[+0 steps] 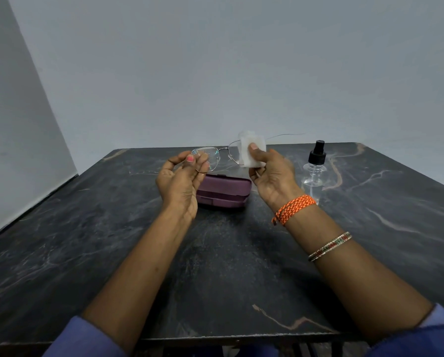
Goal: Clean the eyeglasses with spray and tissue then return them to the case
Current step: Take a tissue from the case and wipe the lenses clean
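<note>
Thin metal-framed eyeglasses are held up above the table. My left hand pinches the left lens between thumb and fingers. My right hand pinches a folded white tissue around the right lens, thumb on the near side. One temple arm sticks out to the right behind the tissue. A purple glasses case lies closed on the table just below and behind my hands. A clear spray bottle with a black nozzle stands upright to the right of my right hand.
The dark marble table reaches to a plain grey wall at the back and left. Orange thread and bangles sit on my right wrist. The table's near edge runs just above my blue sleeves.
</note>
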